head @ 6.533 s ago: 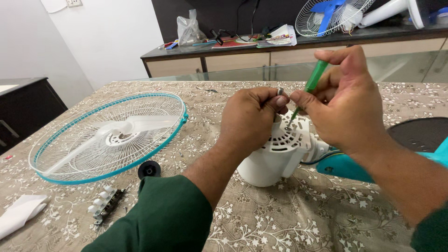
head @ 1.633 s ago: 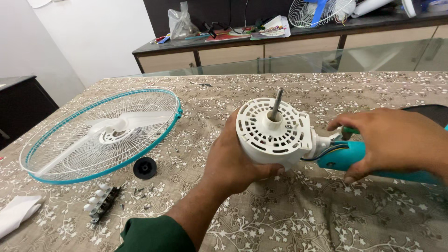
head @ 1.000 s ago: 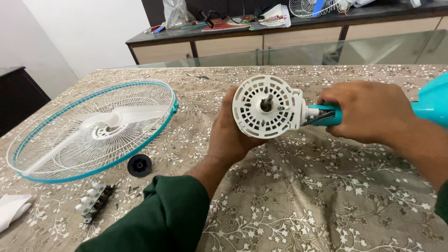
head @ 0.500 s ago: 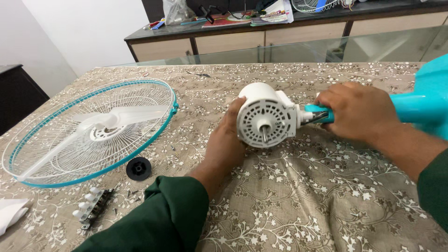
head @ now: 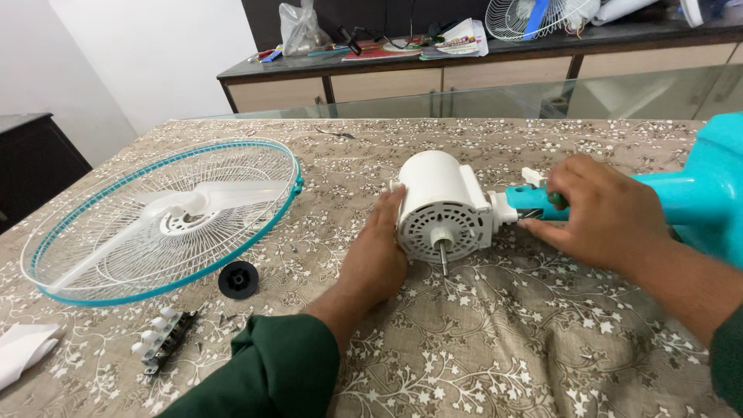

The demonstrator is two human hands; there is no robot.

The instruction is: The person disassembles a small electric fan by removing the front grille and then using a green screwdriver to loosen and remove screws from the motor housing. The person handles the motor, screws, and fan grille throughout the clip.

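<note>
A white fan motor housing [head: 443,203] lies on its side on the patterned tablecloth, its metal shaft pointing toward me. My left hand [head: 378,251] presses flat against the housing's left side. My right hand [head: 605,213] grips the teal fan neck [head: 534,198] where it joins the motor; a green screwdriver handle shows between its fingers. The teal fan body [head: 708,186] runs off to the right edge.
A white fan guard with a teal rim [head: 166,217], blades inside, lies at the left. Near it are a black round cap [head: 237,279], a switch block with white buttons [head: 162,340] and a white cloth [head: 23,350]. A cluttered sideboard [head: 433,66] stands behind.
The motor has been tipped down from upright, face toward me, to lying on the table. My left hand moved from underneath it to its side. My right hand stays on the teal neck.
</note>
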